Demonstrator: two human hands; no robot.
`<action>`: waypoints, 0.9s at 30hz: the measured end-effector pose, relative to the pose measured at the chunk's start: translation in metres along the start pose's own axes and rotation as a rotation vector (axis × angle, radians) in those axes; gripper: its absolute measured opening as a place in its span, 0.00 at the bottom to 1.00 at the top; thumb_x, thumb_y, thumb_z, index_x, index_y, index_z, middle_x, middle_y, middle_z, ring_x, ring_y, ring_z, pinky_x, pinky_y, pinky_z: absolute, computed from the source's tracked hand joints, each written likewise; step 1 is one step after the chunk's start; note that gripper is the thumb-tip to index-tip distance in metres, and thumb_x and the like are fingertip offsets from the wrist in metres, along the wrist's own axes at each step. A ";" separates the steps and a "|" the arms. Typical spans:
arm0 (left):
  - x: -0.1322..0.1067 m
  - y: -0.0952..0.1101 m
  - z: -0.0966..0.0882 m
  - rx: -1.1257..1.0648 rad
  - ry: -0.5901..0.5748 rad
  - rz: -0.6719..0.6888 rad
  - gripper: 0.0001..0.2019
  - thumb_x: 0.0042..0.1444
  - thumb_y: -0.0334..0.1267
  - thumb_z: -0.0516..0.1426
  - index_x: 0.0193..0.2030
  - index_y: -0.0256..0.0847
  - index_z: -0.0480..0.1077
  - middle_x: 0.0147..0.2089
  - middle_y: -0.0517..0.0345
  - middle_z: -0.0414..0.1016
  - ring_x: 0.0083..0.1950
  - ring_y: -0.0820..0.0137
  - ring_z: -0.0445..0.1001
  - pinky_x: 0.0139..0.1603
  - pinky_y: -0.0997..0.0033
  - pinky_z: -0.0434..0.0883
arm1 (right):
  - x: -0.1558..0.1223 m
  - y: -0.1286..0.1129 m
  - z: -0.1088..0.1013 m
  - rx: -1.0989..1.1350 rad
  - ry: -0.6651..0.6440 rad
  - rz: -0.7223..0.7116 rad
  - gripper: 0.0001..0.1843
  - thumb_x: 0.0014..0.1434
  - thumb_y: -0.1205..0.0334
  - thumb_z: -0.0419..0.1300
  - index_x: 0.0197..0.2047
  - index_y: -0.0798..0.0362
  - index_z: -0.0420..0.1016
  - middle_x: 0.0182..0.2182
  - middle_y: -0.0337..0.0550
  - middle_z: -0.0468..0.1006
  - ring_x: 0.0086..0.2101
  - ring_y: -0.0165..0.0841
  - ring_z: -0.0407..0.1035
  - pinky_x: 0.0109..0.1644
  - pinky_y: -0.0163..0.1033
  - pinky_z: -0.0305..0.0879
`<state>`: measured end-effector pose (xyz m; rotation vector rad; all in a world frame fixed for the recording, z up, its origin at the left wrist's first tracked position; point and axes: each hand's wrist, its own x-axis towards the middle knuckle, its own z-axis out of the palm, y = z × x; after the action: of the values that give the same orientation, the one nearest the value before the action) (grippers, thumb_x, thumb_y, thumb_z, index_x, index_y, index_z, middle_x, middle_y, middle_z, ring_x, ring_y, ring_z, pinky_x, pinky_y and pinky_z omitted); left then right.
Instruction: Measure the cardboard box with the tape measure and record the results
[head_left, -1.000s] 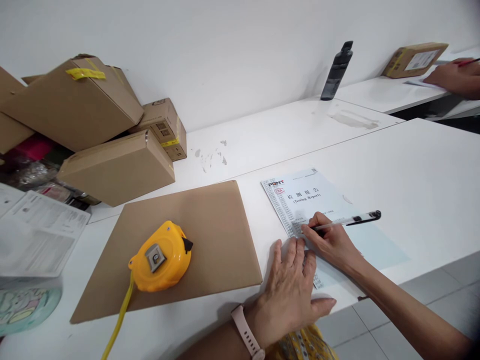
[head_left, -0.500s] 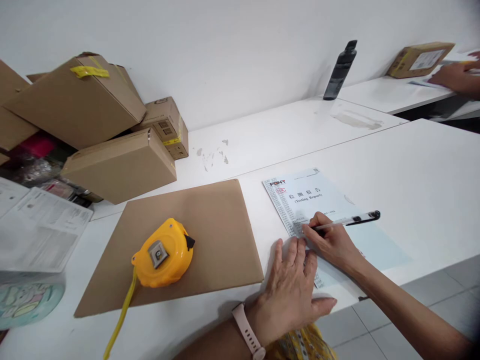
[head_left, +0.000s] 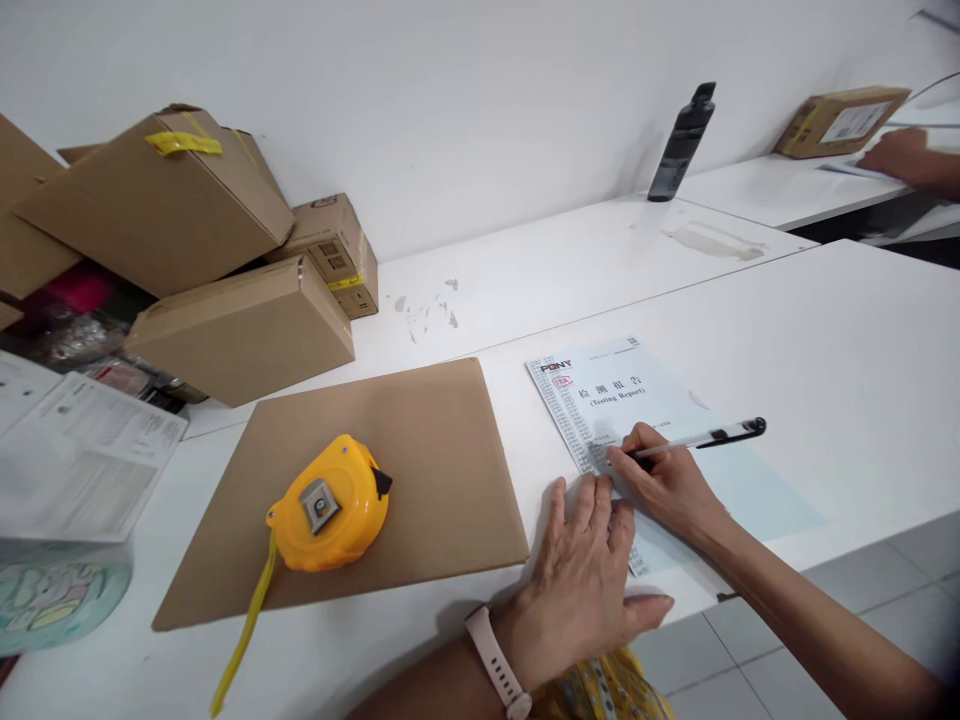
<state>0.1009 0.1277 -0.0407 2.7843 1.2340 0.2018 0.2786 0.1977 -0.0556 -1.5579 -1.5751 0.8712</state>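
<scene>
A light blue booklet [head_left: 611, 375] headed "Testing Report" lies on the white table. My right hand [head_left: 670, 490] is closed around a clear pen with a black cap [head_left: 705, 438], its tip down at the booklet's left part. Flat across the booklet's lower left corner and the table rests my left hand [head_left: 585, 570], fingers stretched and thumb out to the right. To its left is a brown cardboard sheet [head_left: 435, 450], bearing a yellow tape measure [head_left: 330, 505] with a yellow strap hanging toward me.
Cardboard boxes [head_left: 247, 330] are piled at the back left, above printed papers [head_left: 90, 450] and a pale green container [head_left: 64, 600]. A dark bottle [head_left: 681, 145] stands near the wall. At far right, another person's hand [head_left: 900, 150] is beside a small box [head_left: 840, 120].
My right hand and the pen have shifted very slightly to the right. My left hand stays in place. The other person's hand at far right has moved a little.
</scene>
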 end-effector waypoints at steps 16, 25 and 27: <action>-0.001 0.000 0.001 0.004 0.021 0.005 0.41 0.70 0.64 0.38 0.72 0.29 0.57 0.76 0.34 0.58 0.78 0.52 0.52 0.76 0.42 0.55 | 0.000 -0.002 0.000 -0.033 -0.010 -0.008 0.14 0.61 0.55 0.59 0.26 0.47 0.61 0.21 0.32 0.62 0.22 0.29 0.53 0.26 0.38 0.52; 0.000 0.000 -0.001 -0.031 -0.002 0.002 0.42 0.69 0.65 0.39 0.73 0.28 0.56 0.76 0.34 0.56 0.79 0.52 0.51 0.76 0.42 0.54 | 0.000 -0.001 0.000 -0.022 0.000 0.005 0.15 0.62 0.54 0.59 0.27 0.47 0.61 0.21 0.32 0.63 0.23 0.29 0.53 0.26 0.38 0.52; 0.000 0.000 -0.001 -0.035 -0.005 0.001 0.42 0.69 0.65 0.39 0.73 0.28 0.55 0.76 0.34 0.56 0.79 0.51 0.51 0.76 0.42 0.53 | 0.001 -0.002 0.000 -0.024 0.000 -0.002 0.15 0.62 0.54 0.59 0.26 0.47 0.60 0.21 0.33 0.63 0.23 0.29 0.53 0.26 0.38 0.52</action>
<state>0.1006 0.1279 -0.0399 2.7544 1.2154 0.2144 0.2775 0.1986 -0.0540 -1.5731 -1.5918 0.8547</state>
